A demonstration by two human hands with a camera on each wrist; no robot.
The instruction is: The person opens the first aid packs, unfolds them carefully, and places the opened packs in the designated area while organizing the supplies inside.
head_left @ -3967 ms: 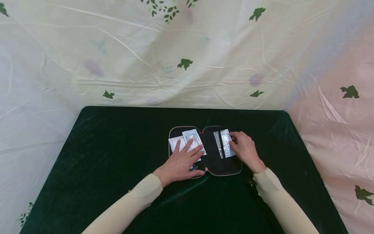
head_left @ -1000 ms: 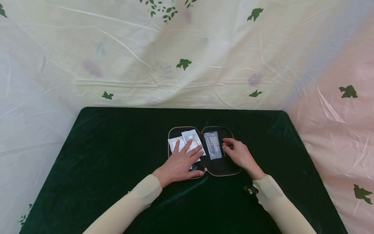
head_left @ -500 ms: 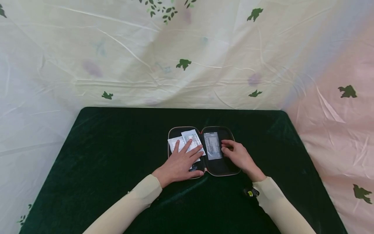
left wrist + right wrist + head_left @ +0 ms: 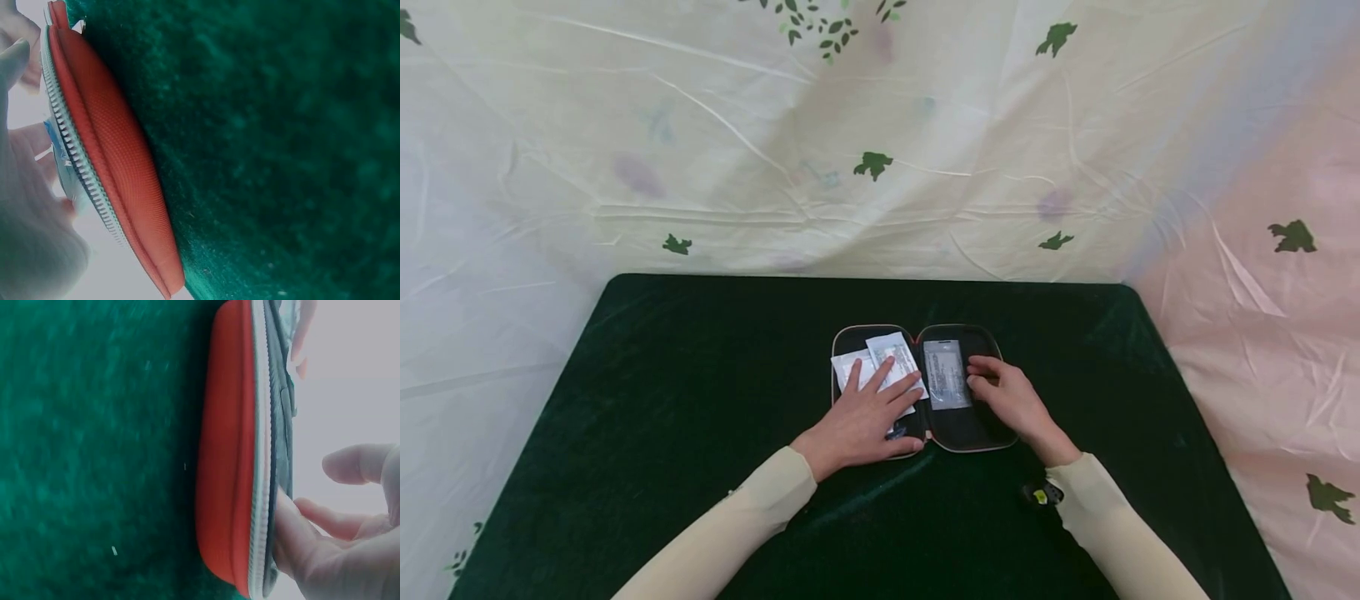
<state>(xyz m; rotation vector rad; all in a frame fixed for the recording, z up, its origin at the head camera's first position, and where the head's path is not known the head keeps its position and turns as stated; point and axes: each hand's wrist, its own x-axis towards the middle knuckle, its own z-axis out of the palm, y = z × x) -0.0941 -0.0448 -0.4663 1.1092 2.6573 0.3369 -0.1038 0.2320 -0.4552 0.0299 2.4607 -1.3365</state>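
An open zip case [image 4: 973, 433] with a dark lining lies on the table, its red outer shell [image 4: 219, 450] showing in the right wrist view. My left hand [image 4: 865, 421] rests with spread fingers over white packets [image 4: 891, 346] in the left half. A small dark blue item [image 4: 896, 432] peeks out under that hand. In the right half lies a clear-and-white flat packet [image 4: 947, 375]. My right hand [image 4: 1011, 396] has bent fingers and thumb beside the packet's right edge; I cannot tell whether they pinch anything, the lower fingertips being hidden behind the rim.
Dark green velvety cloth covers the table [image 4: 715, 350]. Pale fabric [image 4: 737, 167] with green leaf and bird shapes hangs behind and at both sides. A small black device [image 4: 1045, 494] with a yellow mark sits at the right wrist.
Since four seconds ago, the right hand has moved left and the right-half packets have shifted left, with the dark strap no longer across them. The left hand stays put; the last half second shows almost no motion.
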